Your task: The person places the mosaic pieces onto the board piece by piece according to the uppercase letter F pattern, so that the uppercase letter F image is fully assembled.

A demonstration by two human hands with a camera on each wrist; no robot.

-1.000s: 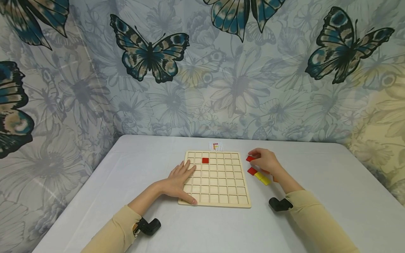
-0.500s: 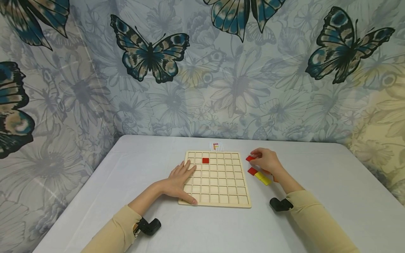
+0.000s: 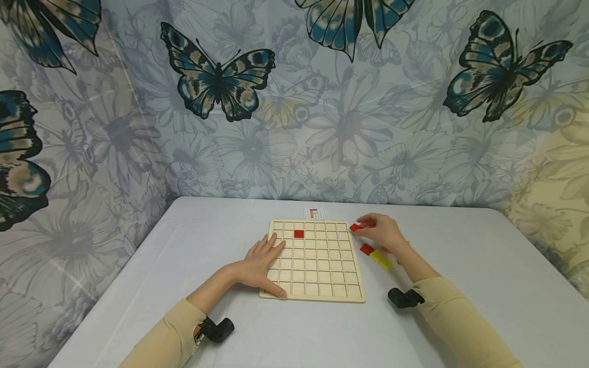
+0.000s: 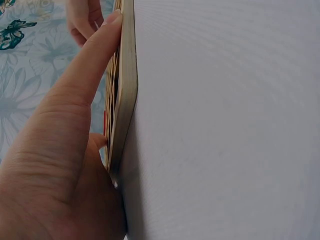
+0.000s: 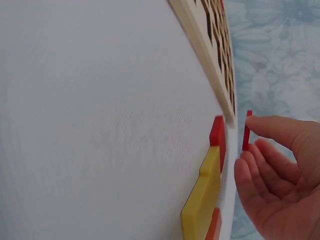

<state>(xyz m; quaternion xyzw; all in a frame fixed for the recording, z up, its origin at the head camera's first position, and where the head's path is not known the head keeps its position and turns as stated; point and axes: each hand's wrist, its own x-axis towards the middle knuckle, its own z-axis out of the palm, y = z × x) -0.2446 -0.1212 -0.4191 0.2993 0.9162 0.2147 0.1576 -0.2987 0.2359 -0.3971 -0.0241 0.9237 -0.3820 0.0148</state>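
A wooden grid board (image 3: 324,266) lies on the table with one red tile (image 3: 299,233) in a cell of its upper part. The left hand (image 3: 259,263) rests spread over the board's left edge, its thumb on the near edge. Just off the board's upper right side, the right hand (image 3: 382,232) pinches a red tile (image 3: 355,227); in the right wrist view this tile (image 5: 247,131) stands on edge between thumb and fingers. Below that hand lie another red tile (image 3: 366,249) and yellow tiles (image 3: 381,260). Orange pieces (image 5: 214,226) are partly hidden.
A small card (image 3: 314,213) with a coloured grid pattern lies behind the board. White cloth covers the table (image 3: 207,220), and a butterfly-patterned backdrop (image 3: 276,153) hangs behind it. Each wrist carries a black device, one by the left sleeve (image 3: 218,329), one by the right (image 3: 405,297).
The right hand has moved slightly left toward the board, carrying the red tile from beside the other pieces. The left hand has not moved.
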